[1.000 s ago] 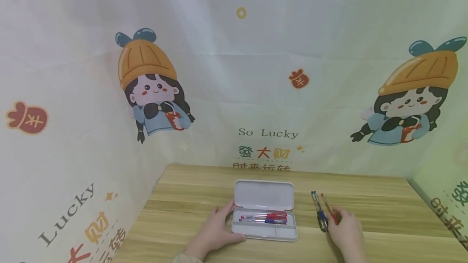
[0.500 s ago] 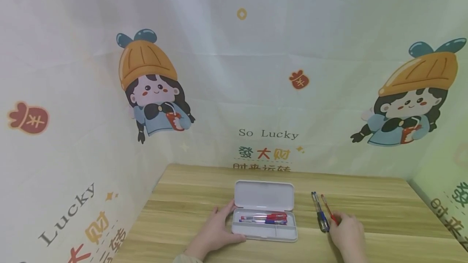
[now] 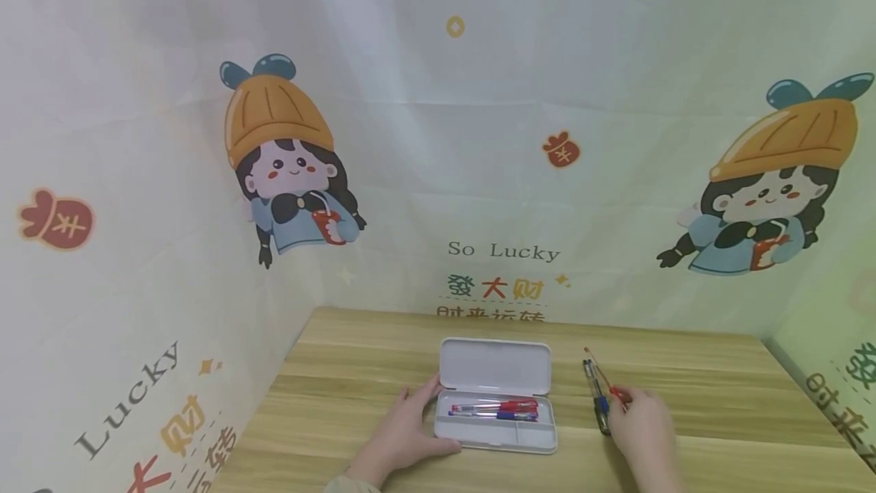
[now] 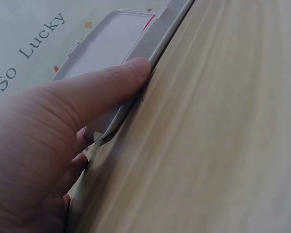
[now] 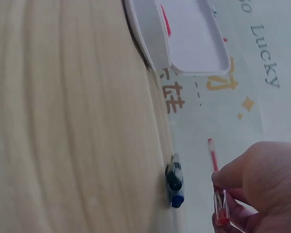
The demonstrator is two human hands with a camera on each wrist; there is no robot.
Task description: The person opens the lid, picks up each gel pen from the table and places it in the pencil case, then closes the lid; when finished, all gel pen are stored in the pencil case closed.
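An open grey-white pencil case [image 3: 494, 366] stands on the table with its lid tipped back. My left hand [image 3: 404, 432] holds its left end, the thumb along the front wall in the left wrist view and the fingers round the far side. Inside the long compartment lie red pens [image 3: 513, 405] and a blue pen [image 3: 513, 416]. To the right, my right hand [image 3: 643, 426] pinches a red pen [image 5: 214, 158] between thumb and fingers, its thin tip pointing away and to the left. Just left of that hand, a blue pen and a black pen [image 3: 601, 407] lie side by side.
The wood-grain table [image 3: 369, 356] ends at a printed cloth backdrop [image 3: 397, 173] behind and on both sides. A small divider [image 3: 516, 432] splits the front part of the case.
My right hand has lifted the red pen and swung its tip leftward, over the far ends of the pens on the table. The left hand and the case stay put.
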